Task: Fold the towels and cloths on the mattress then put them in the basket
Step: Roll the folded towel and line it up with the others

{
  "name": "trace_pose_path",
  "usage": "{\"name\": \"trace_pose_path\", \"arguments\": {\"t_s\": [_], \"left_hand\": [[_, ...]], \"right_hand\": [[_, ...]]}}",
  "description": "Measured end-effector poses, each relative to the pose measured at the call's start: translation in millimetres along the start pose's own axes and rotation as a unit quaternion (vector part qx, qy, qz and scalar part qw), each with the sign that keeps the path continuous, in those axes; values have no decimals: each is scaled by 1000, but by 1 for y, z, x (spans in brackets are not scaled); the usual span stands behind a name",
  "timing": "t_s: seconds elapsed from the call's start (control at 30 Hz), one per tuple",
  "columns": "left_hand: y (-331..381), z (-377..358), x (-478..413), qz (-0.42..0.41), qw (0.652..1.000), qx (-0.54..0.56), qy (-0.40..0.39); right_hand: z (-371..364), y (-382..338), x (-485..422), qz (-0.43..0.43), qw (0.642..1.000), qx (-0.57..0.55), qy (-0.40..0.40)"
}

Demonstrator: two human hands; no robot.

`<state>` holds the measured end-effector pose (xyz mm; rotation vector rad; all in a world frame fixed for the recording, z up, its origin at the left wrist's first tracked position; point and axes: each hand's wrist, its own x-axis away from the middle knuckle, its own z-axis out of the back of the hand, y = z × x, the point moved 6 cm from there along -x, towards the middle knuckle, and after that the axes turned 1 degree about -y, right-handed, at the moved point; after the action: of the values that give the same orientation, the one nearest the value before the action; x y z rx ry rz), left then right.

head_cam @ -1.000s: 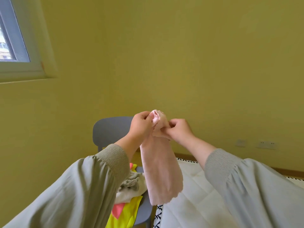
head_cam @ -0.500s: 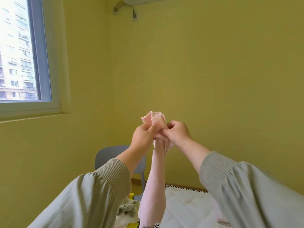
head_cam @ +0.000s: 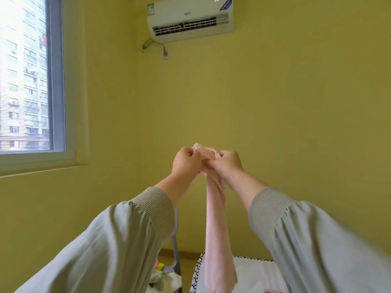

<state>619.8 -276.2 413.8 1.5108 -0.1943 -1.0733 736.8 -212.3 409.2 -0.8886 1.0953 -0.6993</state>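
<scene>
A pale pink towel [head_cam: 216,235] hangs straight down in a narrow bunch from my raised hands, in front of the yellow wall. My left hand [head_cam: 186,163] pinches its top edge from the left. My right hand [head_cam: 227,163] grips the same top edge from the right, close against the left. The towel's lower end reaches down over the white mattress [head_cam: 254,275] at the bottom. No basket is in view.
A grey chair [head_cam: 175,256] with a heap of cloths [head_cam: 163,278] stands left of the mattress, mostly hidden by my left sleeve. A window [head_cam: 25,77] is on the left wall. An air conditioner [head_cam: 188,17] hangs high on the far wall.
My view has tilted upward, bringing the air conditioner into sight. Both hands have stayed together on the towel's top edge, and the towel hangs narrower than a second ago.
</scene>
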Motion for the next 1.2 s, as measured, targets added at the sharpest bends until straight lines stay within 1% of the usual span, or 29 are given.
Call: {"name": "trace_pose_path", "arguments": {"t_s": [0.13, 0.27, 0.37, 0.57, 0.77, 0.93, 1.0, 1.13, 1.2], "left_hand": [[11, 14, -2, 0, 1000, -4, 31], [11, 23, -7, -5, 999, -1, 53], [4, 25, -4, -12, 998, -2, 55], [-19, 31, 2, 0, 997, -33, 69], [-36, 23, 1, 18, 997, -56, 54], [-43, 18, -9, 31, 995, -86, 50], [-46, 11, -10, 35, 993, -106, 45], [-52, -12, -18, 28, 989, -137, 39], [-61, -33, -22, 37, 990, -136, 27]], "right_hand": [[2, -18, 5, 25, 999, -7, -43], [-2, -26, 3, 46, 999, -24, -14], [-11, -22, -1, 40, 999, -13, -5], [-34, 8, -3, 16, 999, 8, -36], [-46, 27, 0, -5, 999, 21, -45], [-41, 38, -6, -26, 998, 37, -42], [-29, 48, -9, -32, 998, 45, -33], [13, 62, -18, -45, 998, 42, 28], [32, 75, -25, -40, 995, 78, 44]]}}
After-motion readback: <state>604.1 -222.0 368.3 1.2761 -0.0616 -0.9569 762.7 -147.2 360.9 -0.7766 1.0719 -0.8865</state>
